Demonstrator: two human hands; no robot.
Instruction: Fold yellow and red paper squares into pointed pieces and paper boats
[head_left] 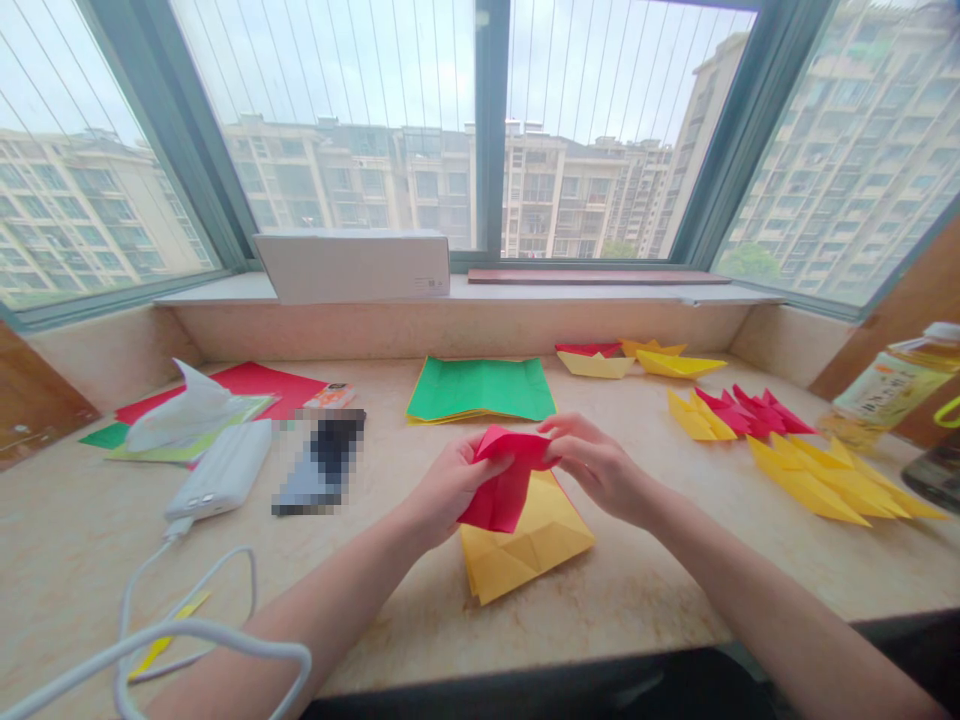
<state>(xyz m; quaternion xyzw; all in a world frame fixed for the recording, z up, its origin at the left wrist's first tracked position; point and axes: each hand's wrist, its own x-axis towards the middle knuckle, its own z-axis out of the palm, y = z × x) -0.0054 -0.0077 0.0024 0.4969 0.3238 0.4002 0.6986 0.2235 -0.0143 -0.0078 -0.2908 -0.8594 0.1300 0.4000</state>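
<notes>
A partly folded piece of red paper [495, 498] is held up between my two hands. My left hand [450, 485] grips its left side, thumb on the front. At the upper right, the fingers of my right hand [589, 455] pinch its edge. Below the red piece, creased yellow paper [529, 550] lies on the counter, its upper part covered by the red paper. Just behind my hands rests a stack of creased sheets, a green sheet [480, 388] on top with yellow edges showing underneath.
Folded paper boats [679, 364] stand at the back right, with yellow folded shapes [832, 480] and red ones [750, 412] nearer. Bottles, including a tea bottle [889, 385], are at far right. Left are a phone [322, 465], white power bank [221, 475], cable [210, 628] and tissue pack [184, 415].
</notes>
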